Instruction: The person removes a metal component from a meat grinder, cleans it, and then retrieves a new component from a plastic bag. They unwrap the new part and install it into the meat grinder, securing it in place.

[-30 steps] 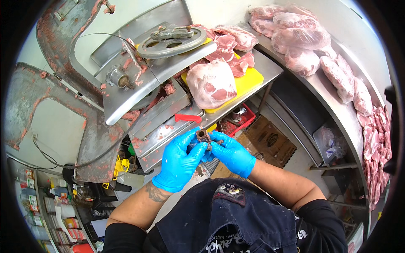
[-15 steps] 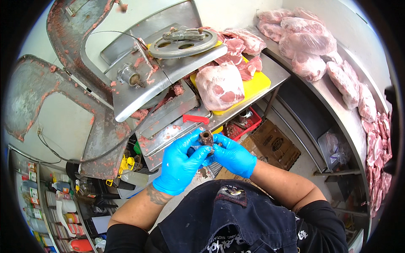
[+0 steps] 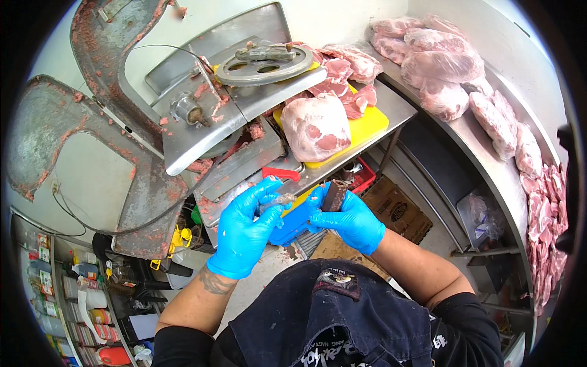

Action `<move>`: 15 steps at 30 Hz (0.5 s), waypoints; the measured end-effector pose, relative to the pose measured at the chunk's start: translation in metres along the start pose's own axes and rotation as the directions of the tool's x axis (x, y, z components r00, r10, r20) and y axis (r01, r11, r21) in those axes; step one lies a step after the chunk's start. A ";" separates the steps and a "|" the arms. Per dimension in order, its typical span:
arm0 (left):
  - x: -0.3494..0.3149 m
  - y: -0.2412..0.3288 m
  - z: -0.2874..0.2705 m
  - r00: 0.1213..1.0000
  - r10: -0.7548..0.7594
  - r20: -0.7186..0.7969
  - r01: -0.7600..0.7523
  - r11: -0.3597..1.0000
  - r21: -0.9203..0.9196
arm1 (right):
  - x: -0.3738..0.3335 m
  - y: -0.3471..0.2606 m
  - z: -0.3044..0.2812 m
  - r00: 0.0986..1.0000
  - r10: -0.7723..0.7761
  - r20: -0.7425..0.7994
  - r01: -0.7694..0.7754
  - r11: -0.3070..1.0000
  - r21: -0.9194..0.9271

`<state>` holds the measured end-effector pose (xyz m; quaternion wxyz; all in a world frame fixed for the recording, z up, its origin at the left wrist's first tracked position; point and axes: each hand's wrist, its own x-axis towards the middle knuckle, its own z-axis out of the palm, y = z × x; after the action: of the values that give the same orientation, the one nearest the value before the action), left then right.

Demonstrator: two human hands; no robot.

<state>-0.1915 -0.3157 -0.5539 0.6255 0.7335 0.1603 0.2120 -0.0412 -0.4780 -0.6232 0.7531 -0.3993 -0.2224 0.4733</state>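
Note:
Both my hands wear blue gloves and are held apart above the table's front edge. My left hand (image 3: 239, 226) pinches a small greyish metal piece with a ridged end (image 3: 285, 200), which looks like a bolt or screw. A dark brown, block-shaped part (image 3: 334, 196), stained and dirty, is gripped in my right hand (image 3: 356, 225). Just beyond the left fingers lies a red-handled tool (image 3: 281, 174). Behind it, a large meat saw (image 3: 208, 144) stands opened up, with scraps of meat on it. A spoked metal wheel (image 3: 265, 66) rests on its upper plate.
A big piece of meat (image 3: 317, 129) sits on a yellow cutting board (image 3: 373, 125). Wrapped meat (image 3: 443, 61) and sliced cuts (image 3: 543, 226) lie on the right-hand counter. Below are a red bin (image 3: 365, 177), a blue container (image 3: 292, 225) and cardboard (image 3: 397, 211). Bottles (image 3: 46, 278) fill shelves at left.
My hands were together around the dark part. They have drawn apart, the left with the small metal piece, the right with the dark block, now turned, and the blue container shows between them.

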 end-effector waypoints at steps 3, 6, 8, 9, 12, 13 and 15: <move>0.004 -0.004 -0.003 0.944 0.322 0.068 -0.323 0.869 0.375 | -0.004 -0.011 0.006 0.999 -0.008 -0.044 0.004 0.996 -0.094; 0.007 -0.006 -0.007 0.789 0.558 0.259 -0.573 0.513 0.639 | -0.008 -0.027 0.016 0.993 0.080 -0.083 -0.087 0.992 -0.091; 0.008 -0.005 -0.009 0.703 0.609 0.367 -0.658 0.359 0.662 | -0.008 -0.033 0.025 0.985 0.140 -0.106 -0.147 0.987 -0.064; 0.009 -0.005 -0.009 0.708 0.589 0.391 -0.654 0.337 0.677 | -0.007 -0.035 0.029 0.980 0.157 -0.118 -0.165 0.985 -0.059; 0.008 -0.004 -0.005 0.710 0.584 0.393 -0.663 0.366 0.653 | -0.003 -0.035 0.036 0.978 0.156 -0.138 -0.165 0.985 -0.058; 0.008 -0.004 -0.003 0.729 0.571 0.377 -0.652 0.412 0.636 | -0.001 -0.034 0.036 0.979 0.147 -0.142 -0.157 0.986 -0.060; 0.008 -0.004 0.000 0.805 0.507 0.309 -0.587 0.602 0.542 | 0.000 -0.032 0.034 0.979 0.123 -0.165 -0.142 0.984 -0.109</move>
<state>-0.1843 -0.3112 -0.5571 0.2653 0.9201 -0.0513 0.2836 -0.0485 -0.4724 -0.5776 0.7095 -0.4941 -0.1631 0.4752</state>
